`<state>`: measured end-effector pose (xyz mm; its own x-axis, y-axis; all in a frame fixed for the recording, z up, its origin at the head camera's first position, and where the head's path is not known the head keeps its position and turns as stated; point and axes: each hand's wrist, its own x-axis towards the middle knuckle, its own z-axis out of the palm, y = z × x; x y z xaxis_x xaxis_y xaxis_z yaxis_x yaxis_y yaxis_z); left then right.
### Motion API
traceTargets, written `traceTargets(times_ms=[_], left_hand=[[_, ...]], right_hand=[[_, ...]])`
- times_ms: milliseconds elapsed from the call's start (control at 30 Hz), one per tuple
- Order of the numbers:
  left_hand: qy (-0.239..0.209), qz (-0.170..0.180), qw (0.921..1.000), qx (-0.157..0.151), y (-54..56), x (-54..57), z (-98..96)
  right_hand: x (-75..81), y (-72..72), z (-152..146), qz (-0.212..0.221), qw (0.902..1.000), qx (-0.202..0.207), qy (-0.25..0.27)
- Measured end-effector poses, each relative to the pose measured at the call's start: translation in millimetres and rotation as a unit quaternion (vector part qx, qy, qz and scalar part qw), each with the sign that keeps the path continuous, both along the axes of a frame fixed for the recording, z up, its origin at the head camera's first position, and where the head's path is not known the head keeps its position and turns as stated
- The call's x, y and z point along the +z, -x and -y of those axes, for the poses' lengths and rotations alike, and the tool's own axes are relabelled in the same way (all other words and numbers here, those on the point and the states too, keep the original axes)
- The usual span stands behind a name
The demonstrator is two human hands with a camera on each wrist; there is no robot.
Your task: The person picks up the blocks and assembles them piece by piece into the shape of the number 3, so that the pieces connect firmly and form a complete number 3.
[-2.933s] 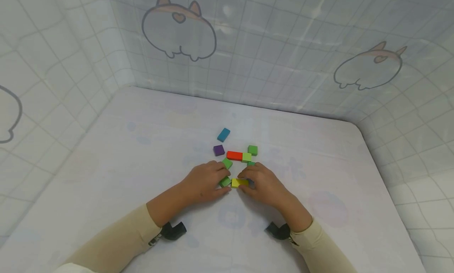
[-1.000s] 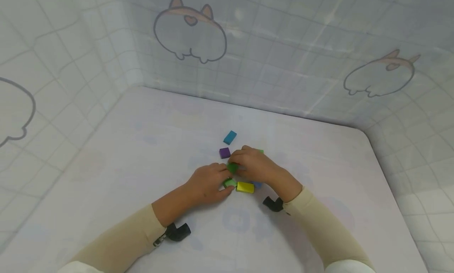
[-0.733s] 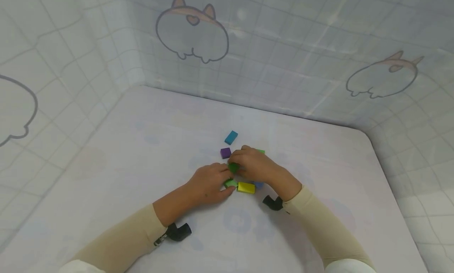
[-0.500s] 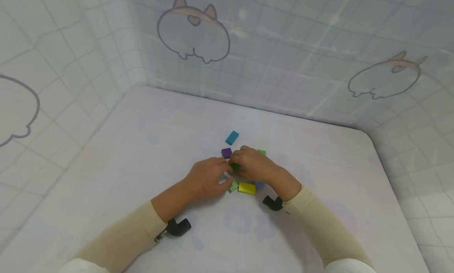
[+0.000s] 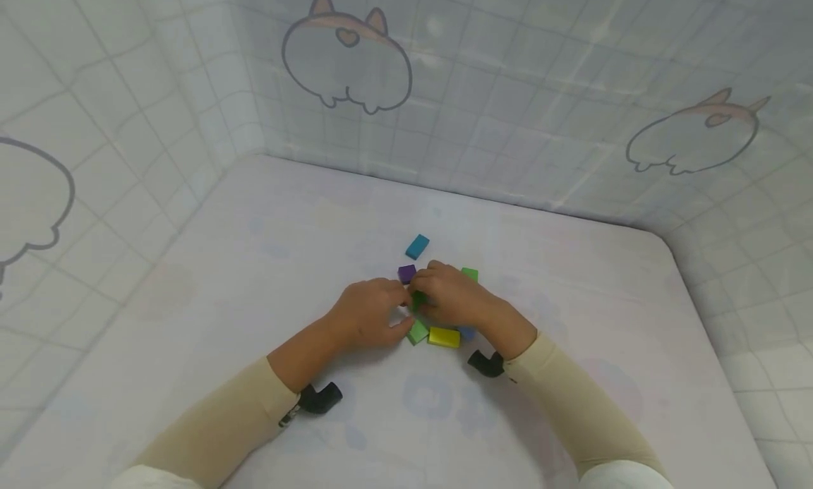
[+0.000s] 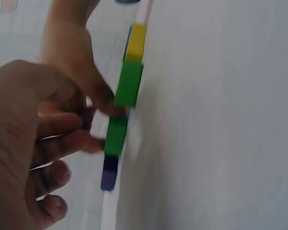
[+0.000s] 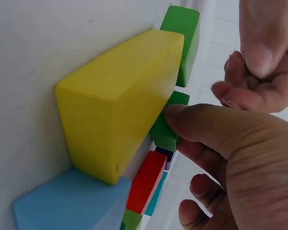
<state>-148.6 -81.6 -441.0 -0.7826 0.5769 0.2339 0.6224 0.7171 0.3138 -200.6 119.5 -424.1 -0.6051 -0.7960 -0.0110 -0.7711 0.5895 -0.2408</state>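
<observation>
My right hand (image 5: 454,295) pinches a green block (image 7: 170,117) between thumb and forefinger, low on the table. Beside it, my left hand (image 5: 368,312) is loosely curled, with nothing visible in its grasp. Its thumb tip lies near a second green block (image 5: 417,331), which stands at the left end of a yellow block (image 5: 444,337). In the right wrist view, a light blue block (image 7: 72,201) meets the yellow block's near end. A red block (image 7: 147,182) is beyond them, mostly covered by my right hand in the head view.
Past the hands lie a purple block (image 5: 407,274) and a blue block (image 5: 417,247). Another green block (image 5: 470,273) peeks out behind the right hand. White tile-patterned walls (image 5: 483,108) enclose the table (image 5: 305,214) at the back and sides.
My right hand has gone from the yellow block to the green block up and left. My left hand has let go of the green blocks and drawn back slightly; the nearer one has turned.
</observation>
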Motion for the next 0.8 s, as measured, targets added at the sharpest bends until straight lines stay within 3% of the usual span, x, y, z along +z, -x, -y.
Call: traceTargets(times_ms=[100, 333, 600, 800], left_hand=[[0.016, 0.015, 0.9993, -0.030, -6.2, 0.8, -4.7], [0.038, 0.015, 0.9980, -0.048, -9.7, -3.3, -5.0], [0.058, 0.036, 0.9963, -0.052, -10.7, -5.2, -8.0], [0.075, 0.052, 0.9947, -0.048, -11.8, -7.4, -11.3]], right_hand=[[1.1, -0.3, 0.2, 0.004, 0.9999, -0.007, 0.008], [8.3, 0.9, -6.1, 0.029, 0.9980, -0.047, 0.033], [20.9, 7.2, -24.3, 0.028, 0.9906, -0.127, 0.044], [26.4, 14.9, -39.4, 0.031, 0.9790, -0.194, 0.056]])
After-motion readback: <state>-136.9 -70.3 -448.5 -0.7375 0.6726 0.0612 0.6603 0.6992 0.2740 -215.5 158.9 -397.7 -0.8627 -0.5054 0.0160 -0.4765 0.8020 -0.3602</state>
